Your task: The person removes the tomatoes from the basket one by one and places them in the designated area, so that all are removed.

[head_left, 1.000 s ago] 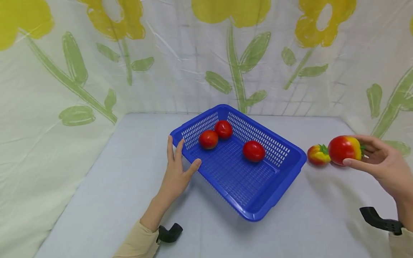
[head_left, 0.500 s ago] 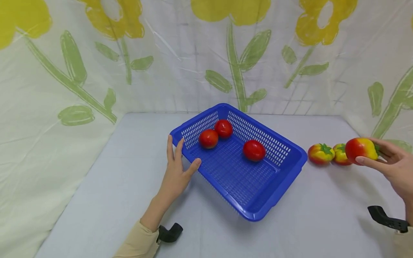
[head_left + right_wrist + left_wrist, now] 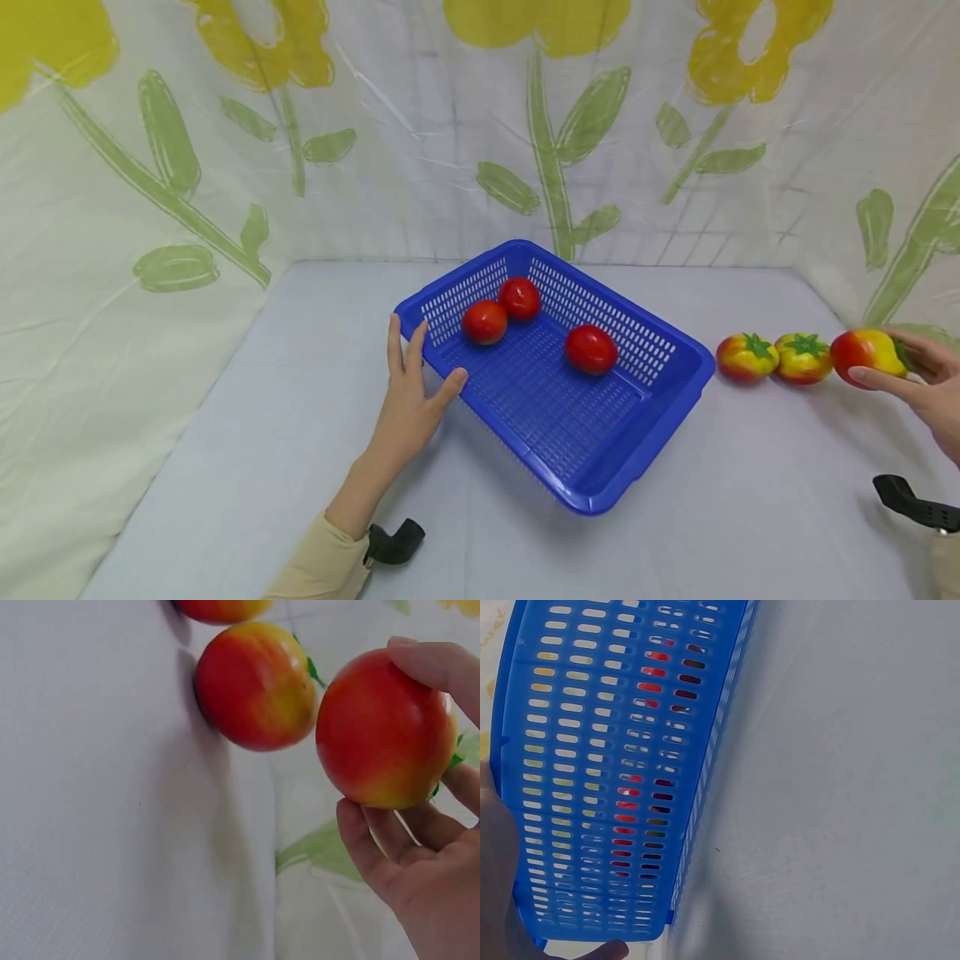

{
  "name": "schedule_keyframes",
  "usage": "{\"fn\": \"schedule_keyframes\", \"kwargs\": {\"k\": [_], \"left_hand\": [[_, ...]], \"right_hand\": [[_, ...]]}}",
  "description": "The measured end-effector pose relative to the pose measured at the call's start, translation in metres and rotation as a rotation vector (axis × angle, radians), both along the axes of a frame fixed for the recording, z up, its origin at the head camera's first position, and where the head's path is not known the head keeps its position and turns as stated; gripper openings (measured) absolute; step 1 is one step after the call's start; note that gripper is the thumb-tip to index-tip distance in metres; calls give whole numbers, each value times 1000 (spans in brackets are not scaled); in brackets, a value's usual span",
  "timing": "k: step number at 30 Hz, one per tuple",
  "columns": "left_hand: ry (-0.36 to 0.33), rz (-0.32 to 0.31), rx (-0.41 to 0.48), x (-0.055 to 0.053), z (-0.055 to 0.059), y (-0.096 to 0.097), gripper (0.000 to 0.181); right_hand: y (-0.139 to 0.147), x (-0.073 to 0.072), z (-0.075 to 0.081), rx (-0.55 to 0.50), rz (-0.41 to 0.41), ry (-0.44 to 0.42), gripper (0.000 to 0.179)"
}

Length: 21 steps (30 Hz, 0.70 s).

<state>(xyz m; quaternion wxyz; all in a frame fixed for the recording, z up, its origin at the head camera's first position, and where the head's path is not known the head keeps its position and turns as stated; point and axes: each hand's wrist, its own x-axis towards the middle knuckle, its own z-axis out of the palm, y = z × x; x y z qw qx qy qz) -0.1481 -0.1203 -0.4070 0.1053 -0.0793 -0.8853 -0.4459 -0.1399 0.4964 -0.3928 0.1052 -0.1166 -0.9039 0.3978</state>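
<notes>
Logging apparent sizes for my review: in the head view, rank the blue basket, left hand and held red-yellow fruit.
1. Blue basket
2. Left hand
3. Held red-yellow fruit, partly covered by the right hand

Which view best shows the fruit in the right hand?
Right wrist: the red-and-yellow fruit appears largest there, held by the right hand. The head view shows it smaller, near the right edge; the left wrist view misses it.
</notes>
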Motion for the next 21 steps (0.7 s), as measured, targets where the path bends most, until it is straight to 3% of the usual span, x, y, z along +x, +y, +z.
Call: {"fn": "schedule_keyframes", "kwargs": {"k": [7, 12, 21], "left_hand": [[4, -2, 3, 1, 1, 0, 88], [2, -4, 6, 0, 1, 0, 89], [0, 0, 8, 1, 0, 0, 89]], "right_hand": [[14, -2, -10, 2, -70, -82, 76], [22, -3, -19, -66, -123, -114, 78], [25, -6, -25, -49, -119, -154, 85]]}}
